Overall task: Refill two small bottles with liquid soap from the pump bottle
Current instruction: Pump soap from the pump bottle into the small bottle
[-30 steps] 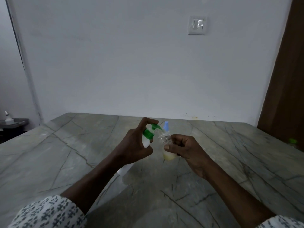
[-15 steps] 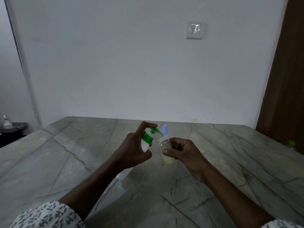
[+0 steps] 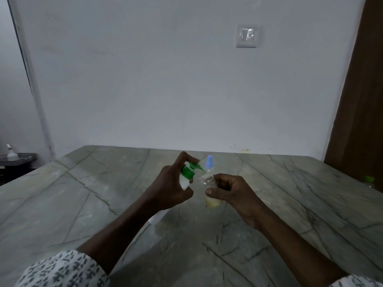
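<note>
left hand (image 3: 169,188) pumping pump bottle (image 3: 185,177), right hand (image 3: 232,192) gripping small bottle (image 3: 210,191)

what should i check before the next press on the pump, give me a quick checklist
1. Left hand grips the pump bottle, index finger on the green pump head: ok.
2. Right hand holds the small clear bottle, upright: ok.
3. Green spout tip sits at the small bottle's open mouth: looks ok, though exact alignment is too small to tell.
4. Room left in the small bottle: ok, yellowish soap fills only the bottom.
5. Blue-capped bottle stands behind on the marble table, clear of the hands: ok.
6. Drips or spills on the table: cannot tell.
</note>
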Tool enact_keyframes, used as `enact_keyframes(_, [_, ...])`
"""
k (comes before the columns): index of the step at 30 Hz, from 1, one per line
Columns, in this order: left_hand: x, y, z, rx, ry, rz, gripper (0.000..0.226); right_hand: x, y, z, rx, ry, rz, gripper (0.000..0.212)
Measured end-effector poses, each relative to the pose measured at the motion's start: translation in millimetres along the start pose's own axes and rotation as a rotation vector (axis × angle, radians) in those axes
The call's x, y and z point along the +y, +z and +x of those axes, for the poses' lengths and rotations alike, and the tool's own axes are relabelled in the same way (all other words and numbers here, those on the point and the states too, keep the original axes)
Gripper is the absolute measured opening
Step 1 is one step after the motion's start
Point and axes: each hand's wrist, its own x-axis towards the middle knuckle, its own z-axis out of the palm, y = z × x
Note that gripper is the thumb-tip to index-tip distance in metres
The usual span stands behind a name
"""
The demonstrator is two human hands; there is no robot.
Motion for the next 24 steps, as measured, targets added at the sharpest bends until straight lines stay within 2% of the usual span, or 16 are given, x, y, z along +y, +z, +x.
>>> enact_keyframes(6, [0.8, -0.3, -0.3, -0.013, 0.015, -0.002, 0.078, -3.3, -1.9, -0.4, 0.013, -0.033, 0.012, 0.025])
enact_keyframes(17, [0.8, 0.5, -0.2, 0.006, -0.006, 0.010, 0.067, 0.0, -0.5, -1.0, -0.010, -0.005, -0.009, 0.029])
enact_keyframes(24, [2.7, -0.3, -0.7, -0.007, -0.001, -0.001, 0.077, -3.0, -0.4, -0.7, 0.017, -0.038, -0.009, 0.025])
